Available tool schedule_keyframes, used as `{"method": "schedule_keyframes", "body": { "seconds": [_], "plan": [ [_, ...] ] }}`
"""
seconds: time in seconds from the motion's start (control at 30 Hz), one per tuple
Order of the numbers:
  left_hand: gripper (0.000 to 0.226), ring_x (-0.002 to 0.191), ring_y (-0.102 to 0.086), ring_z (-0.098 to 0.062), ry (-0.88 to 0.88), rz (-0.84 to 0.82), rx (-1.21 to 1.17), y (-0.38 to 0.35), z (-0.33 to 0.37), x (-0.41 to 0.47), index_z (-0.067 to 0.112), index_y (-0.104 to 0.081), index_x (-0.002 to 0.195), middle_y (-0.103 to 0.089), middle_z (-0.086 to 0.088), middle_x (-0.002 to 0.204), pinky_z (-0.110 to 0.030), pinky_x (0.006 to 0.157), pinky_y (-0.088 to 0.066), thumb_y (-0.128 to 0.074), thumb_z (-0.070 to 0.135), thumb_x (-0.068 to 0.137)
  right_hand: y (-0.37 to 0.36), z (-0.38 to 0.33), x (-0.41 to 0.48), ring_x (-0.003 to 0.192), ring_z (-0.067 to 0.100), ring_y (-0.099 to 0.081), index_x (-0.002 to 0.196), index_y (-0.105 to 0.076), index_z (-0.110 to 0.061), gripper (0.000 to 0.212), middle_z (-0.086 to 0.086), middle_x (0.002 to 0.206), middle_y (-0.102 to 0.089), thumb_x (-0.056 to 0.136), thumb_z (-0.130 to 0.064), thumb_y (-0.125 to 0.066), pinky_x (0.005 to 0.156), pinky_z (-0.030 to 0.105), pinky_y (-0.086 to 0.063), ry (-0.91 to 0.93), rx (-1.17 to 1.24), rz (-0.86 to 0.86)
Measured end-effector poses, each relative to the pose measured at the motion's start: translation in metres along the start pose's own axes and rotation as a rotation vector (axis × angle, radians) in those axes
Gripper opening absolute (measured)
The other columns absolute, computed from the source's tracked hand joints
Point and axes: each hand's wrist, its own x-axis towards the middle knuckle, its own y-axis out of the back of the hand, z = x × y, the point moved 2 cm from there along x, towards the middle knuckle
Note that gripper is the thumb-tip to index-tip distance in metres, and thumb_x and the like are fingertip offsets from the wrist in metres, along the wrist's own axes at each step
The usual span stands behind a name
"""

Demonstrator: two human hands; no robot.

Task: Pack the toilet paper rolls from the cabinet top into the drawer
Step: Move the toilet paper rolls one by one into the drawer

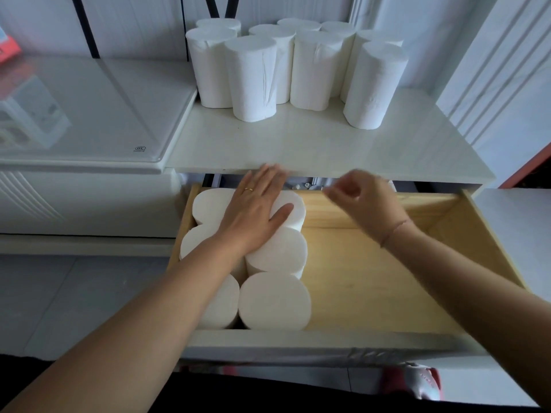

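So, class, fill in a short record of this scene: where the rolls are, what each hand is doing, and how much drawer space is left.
packed rolls: six, upright, two columns, left side of the drawer
unpacked rolls: about nine, upright, clustered at the back of the cabinet top
left hand: flat, resting on top of the back packed rolls
right hand: above the drawer's back, blurred, fingers curled, nothing seen in its grip
free space: right part of the drawer, bare wood
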Motion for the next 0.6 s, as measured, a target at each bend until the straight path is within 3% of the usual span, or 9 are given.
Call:
{"method": "schedule_keyframes", "body": {
  "seconds": [0.07, 0.13, 0.3, 0.47, 0.6],
  "plan": [
    [0.063, 0.144, 0.009, -0.012, 0.049, -0.003, 0.036, -0.002, -0.005, 0.001, 0.019, -0.004, 0.150, 0.000, 0.002, 0.159, -0.027, 0.112, 0.016, -0.024, 0.048, 0.097, 0.015, 0.009, 0.034, 0.079, 0.015, -0.060, 0.094, -0.062, -0.015, 0.023, 0.002, 0.090, -0.066, 0.082, -0.032, -0.071, 0.075, 0.027, -0.048, 0.010, 0.105, 0.175],
    [0.065, 0.143, 0.014, -0.012, 0.100, -0.005, 0.074, -0.005, -0.011, 0.001, 0.021, 0.001, 0.149, 0.005, 0.005, 0.158, -0.031, 0.112, 0.018, -0.019, 0.052, 0.095, 0.025, 0.022, 0.067, 0.103, 0.021, -0.058, 0.116, -0.054, -0.008, 0.044, 0.010, 0.118, -0.059, 0.082, -0.031, -0.072, 0.089, 0.028, -0.047, -0.029, 0.162, 0.264],
    [0.065, 0.143, 0.019, -0.014, 0.118, 0.004, 0.107, -0.009, -0.016, 0.001, 0.022, 0.006, 0.149, 0.013, 0.007, 0.157, -0.033, 0.112, 0.018, -0.014, 0.054, 0.095, 0.031, 0.050, 0.134, 0.136, 0.018, -0.036, 0.144, -0.026, -0.009, 0.087, 0.006, 0.149, -0.032, 0.079, -0.039, -0.074, 0.107, 0.027, -0.031, -0.208, 0.224, 0.293],
    [0.065, 0.143, 0.018, -0.012, 0.123, 0.021, 0.100, -0.010, -0.016, 0.000, 0.022, 0.003, 0.149, 0.016, 0.011, 0.153, -0.033, 0.114, 0.016, -0.018, 0.052, 0.095, 0.033, 0.059, 0.177, 0.135, 0.021, -0.036, 0.149, -0.014, -0.011, 0.102, 0.007, 0.151, -0.031, 0.075, -0.038, -0.078, 0.107, 0.029, -0.031, -0.252, 0.353, 0.257],
    [0.066, 0.142, 0.020, -0.012, 0.126, 0.013, 0.098, -0.010, -0.016, 0.000, 0.024, 0.008, 0.148, 0.019, 0.012, 0.152, -0.033, 0.114, 0.015, -0.010, 0.055, 0.093, 0.032, 0.058, 0.190, 0.115, 0.018, -0.052, 0.136, -0.033, -0.009, 0.081, 0.001, 0.125, -0.050, 0.073, -0.030, -0.080, 0.101, 0.033, -0.044, -0.226, 0.477, 0.259]
  ]
}}
